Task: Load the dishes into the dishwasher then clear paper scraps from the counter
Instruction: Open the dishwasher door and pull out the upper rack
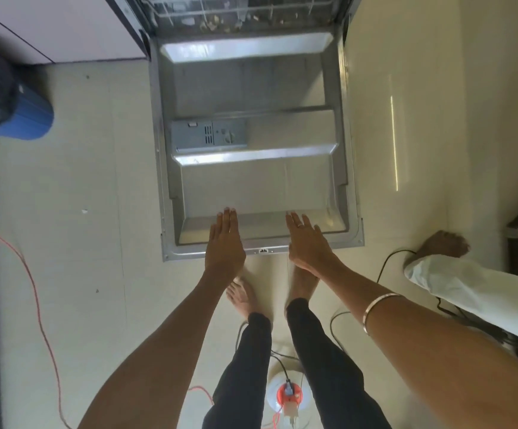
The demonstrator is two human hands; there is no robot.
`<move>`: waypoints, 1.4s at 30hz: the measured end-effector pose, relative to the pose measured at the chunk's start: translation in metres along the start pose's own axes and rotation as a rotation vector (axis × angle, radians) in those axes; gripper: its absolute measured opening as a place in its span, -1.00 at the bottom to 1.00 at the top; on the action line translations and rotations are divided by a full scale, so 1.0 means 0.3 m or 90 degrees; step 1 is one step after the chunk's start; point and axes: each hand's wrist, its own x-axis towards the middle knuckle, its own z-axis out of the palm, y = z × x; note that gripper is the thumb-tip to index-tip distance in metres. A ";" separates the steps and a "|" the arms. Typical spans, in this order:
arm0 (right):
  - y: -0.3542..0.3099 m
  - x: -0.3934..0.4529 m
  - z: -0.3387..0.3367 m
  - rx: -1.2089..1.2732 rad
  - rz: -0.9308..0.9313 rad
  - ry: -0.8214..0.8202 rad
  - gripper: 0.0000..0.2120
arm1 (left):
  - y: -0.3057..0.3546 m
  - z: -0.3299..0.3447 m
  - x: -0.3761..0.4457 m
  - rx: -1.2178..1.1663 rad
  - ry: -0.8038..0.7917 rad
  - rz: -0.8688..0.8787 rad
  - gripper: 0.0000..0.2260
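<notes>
The dishwasher door (251, 178) lies fully down in front of me, its steel inner face up, with the grey detergent compartment (209, 135) near its middle. The lower rack (239, 10) shows at the top edge inside the machine, with bits of debris under it. My left hand (224, 239) and my right hand (305, 239) reach out side by side, palms down and fingers straight, over the door's near edge. Neither hand holds anything. No dishes or paper scraps show.
A blue bin with a black liner (7, 97) stands at the left. A red cable (32, 274) and black cables (387, 264) trail over the tiled floor. Another person's foot and white trouser leg (455, 274) stand at the right. A white and red plug device (288, 397) lies behind my feet.
</notes>
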 end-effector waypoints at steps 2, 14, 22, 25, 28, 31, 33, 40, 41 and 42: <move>-0.017 0.008 -0.069 0.006 -0.015 0.039 -0.25 | 0.032 -0.083 0.054 0.013 0.054 0.033 -0.40; -0.098 0.120 -0.644 0.005 -0.068 0.278 -0.35 | 0.199 -0.552 0.331 0.071 0.254 0.118 -0.50; -0.152 0.127 -1.056 -0.002 -0.117 0.400 -0.39 | 0.303 -0.933 0.436 0.106 0.359 0.166 -0.44; -0.174 0.135 -1.194 0.000 -0.136 0.434 -0.39 | 0.321 -1.056 0.467 0.120 0.386 0.164 -0.46; -0.201 0.147 -1.345 -0.010 -0.149 0.462 -0.37 | 0.334 -1.183 0.509 0.158 0.405 0.157 -0.46; -0.231 0.176 -1.457 -0.030 -0.153 0.475 -0.37 | 0.350 -1.287 0.562 0.175 0.411 0.159 -0.46; -0.248 0.205 -1.500 -0.036 -0.151 0.475 -0.37 | 0.366 -1.327 0.595 0.183 0.418 0.163 -0.45; -0.264 0.332 -1.598 -0.083 -0.160 0.466 -0.34 | 0.387 -1.415 0.753 0.184 0.412 0.143 -0.45; -0.265 0.353 -1.621 -0.088 -0.153 0.460 -0.32 | 0.386 -1.426 0.785 0.194 0.402 0.129 -0.44; -0.268 0.373 -1.642 -0.082 -0.140 0.456 -0.29 | 0.385 -1.435 0.819 0.199 0.389 0.111 -0.43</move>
